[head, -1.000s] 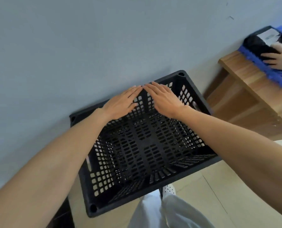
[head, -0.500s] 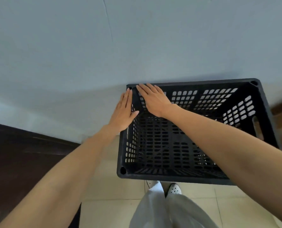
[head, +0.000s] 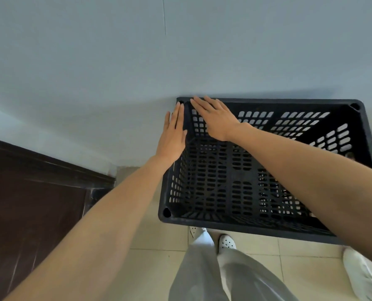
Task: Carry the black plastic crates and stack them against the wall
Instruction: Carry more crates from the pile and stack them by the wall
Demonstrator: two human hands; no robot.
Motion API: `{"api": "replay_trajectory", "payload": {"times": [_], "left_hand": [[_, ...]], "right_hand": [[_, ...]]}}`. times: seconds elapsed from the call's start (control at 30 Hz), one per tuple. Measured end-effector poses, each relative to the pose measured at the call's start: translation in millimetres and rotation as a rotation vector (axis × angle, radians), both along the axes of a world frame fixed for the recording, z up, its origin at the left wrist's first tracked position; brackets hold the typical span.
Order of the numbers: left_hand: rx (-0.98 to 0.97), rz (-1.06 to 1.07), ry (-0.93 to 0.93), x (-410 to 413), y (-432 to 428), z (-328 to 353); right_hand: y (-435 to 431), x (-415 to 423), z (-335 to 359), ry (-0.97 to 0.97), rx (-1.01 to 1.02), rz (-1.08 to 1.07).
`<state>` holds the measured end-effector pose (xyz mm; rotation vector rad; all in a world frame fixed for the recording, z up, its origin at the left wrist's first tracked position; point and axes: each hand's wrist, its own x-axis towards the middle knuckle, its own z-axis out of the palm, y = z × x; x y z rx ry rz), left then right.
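Though partly hidden, crate (head: pixel 224 224) beside wall (head: pixel 180 51).

One black crate (head: pixel 235 226), one left hand (head: pixel 173 135), one right hand (head: pixel 216 121), one wall (head: pixel 115 57)

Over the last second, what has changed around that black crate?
Both grips slid left along the black crate to its far left corner: left grip now outside the left wall, right grip inside on the far wall. Still flat, holding nothing; crate still against the grey wall.
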<state>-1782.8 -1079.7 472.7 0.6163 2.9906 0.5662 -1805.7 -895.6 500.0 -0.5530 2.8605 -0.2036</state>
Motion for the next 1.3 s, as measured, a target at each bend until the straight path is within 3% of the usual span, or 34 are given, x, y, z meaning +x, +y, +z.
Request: {"api": "replay_trajectory", "payload": {"times": [0.13, 0.27, 0.5, 0.6, 0.67, 0.9, 1.03, 1.2, 1.3], "left_hand": [[0.029, 0.091, -0.146, 8.8, -1.9, 3.2], [-0.032, -0.004, -0.153, 30.2, -19.6, 10.0], [0.109, 0.275, -0.422, 88.4, -44.3, 25.3], [0.121, 0.358, -0.443, 117.6, -46.5, 25.1], [0.163, 0.376, -0.434, 133.3, -47.0, 23.7], [0.368, 0.502, -0.369, 163.5, -27.3, 12.8], [0.384, 0.521, -0.373, 167.1, -27.4, 10.9], [0.384, 0.501, -0.377, 173.6, -28.5, 10.8], [0.414, 0.499, -0.4, 179.6, -29.9, 8.8]], "right_hand": [[-5.2, -1.4, 8.0, -0.011, 0.046, -0.015], [-25.9, 26.7, 6.4, 0.044, -0.027, -0.058], [-88.1, 74.5, 8.4, 0.022, -0.098, 0.214], [-100.9, 89.4, 11.8, 0.083, 0.066, 0.466], [-104.6, 100.5, 8.9, 0.089, 0.163, 0.526], [-106.7, 132.1, 3.1, -0.006, 0.019, 0.308], [-106.1, 130.6, 4.3, 0.089, 0.142, 0.483], [-106.8, 137.8, 6.9, 0.049, 0.204, 0.483], [-110.4, 144.4, 6.0, 0.017, 0.1, 0.383]]}}
